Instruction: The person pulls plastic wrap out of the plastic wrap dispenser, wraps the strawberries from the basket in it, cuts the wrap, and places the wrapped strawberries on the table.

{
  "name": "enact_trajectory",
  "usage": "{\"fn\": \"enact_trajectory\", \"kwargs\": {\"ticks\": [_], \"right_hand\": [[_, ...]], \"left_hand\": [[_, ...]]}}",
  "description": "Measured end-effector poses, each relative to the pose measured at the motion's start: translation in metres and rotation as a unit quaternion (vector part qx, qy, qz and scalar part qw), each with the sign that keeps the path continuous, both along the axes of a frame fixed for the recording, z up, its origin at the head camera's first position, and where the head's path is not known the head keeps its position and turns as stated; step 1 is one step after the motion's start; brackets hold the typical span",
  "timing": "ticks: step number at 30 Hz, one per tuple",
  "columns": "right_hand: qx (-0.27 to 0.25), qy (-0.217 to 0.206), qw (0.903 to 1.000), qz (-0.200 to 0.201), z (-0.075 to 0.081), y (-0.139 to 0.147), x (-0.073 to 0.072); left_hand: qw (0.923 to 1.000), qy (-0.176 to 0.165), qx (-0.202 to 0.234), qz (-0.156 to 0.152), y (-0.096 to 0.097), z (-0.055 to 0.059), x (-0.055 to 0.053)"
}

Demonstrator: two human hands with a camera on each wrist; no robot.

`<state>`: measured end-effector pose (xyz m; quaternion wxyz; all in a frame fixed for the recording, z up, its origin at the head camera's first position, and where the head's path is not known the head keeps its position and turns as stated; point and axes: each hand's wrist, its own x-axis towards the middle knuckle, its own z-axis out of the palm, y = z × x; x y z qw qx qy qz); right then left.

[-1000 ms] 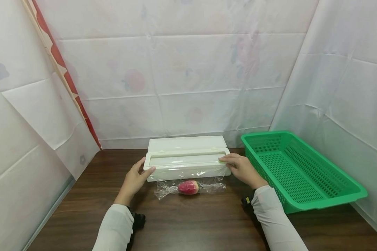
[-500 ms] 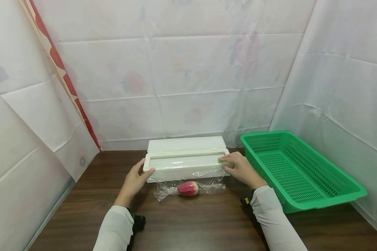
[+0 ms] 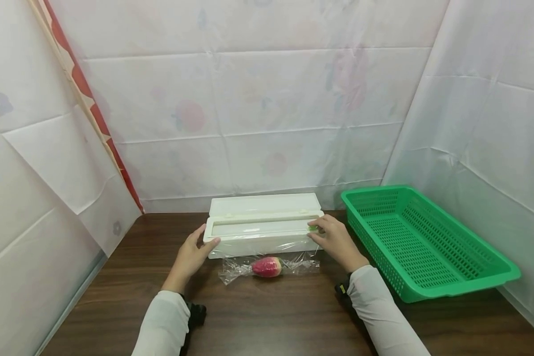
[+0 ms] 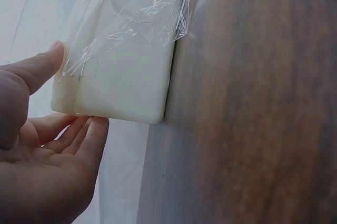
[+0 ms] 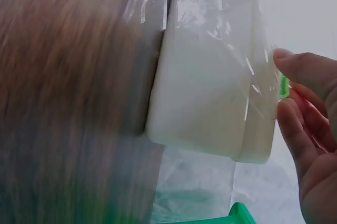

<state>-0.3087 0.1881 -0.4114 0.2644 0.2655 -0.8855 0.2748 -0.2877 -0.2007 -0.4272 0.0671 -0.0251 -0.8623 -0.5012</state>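
Observation:
A long white cling film dispenser (image 3: 218, 249) lies on the table with its lid (image 3: 264, 203) tipped back. My left hand (image 3: 191, 256) grips the left end, thumb at the front top edge and fingers against the end wall (image 4: 121, 87). At the right end, the thumb and fingers of my right hand (image 3: 335, 241) pinch a small green slider (image 5: 284, 87), mostly hidden by them. Clear film (image 3: 289, 245) drapes from the dispenser's top down its front. Ahead of it lies a red oval fruit (image 3: 267, 266) with a pale end, wrapped in film.
A green slotted basket (image 3: 431, 291) stands to the right, near my right forearm. The brown wooden table (image 3: 267, 321) runs up to white patterned sheets (image 3: 267, 99) hung behind and on both sides.
My right hand has shifted slightly left, its fingers now more bent around the green slider. The left hand, dispenser and wrapped fruit look unmoved.

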Motion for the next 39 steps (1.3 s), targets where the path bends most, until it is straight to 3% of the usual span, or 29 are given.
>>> {"fn": "enact_trajectory", "kwargs": {"ticks": [13, 21, 39], "right_hand": [[0.008, -0.016, 0.9992, -0.035, -0.0029, 0.0012, -0.0013], [0.009, 0.021, 0.9997, -0.011, -0.0052, 0.0013, -0.0035], [0.053, 0.039, 0.9978, 0.004, -0.0031, 0.0028, -0.0026]], "left_hand": [[1.0000, 0.000, 0.004, 0.000, 0.0001, 0.0005, 0.0012], [1.0000, 0.000, 0.006, 0.002, 0.0000, 0.0000, 0.0018], [1.0000, 0.008, 0.000, -0.001, 0.0016, 0.0014, 0.0019]]}}
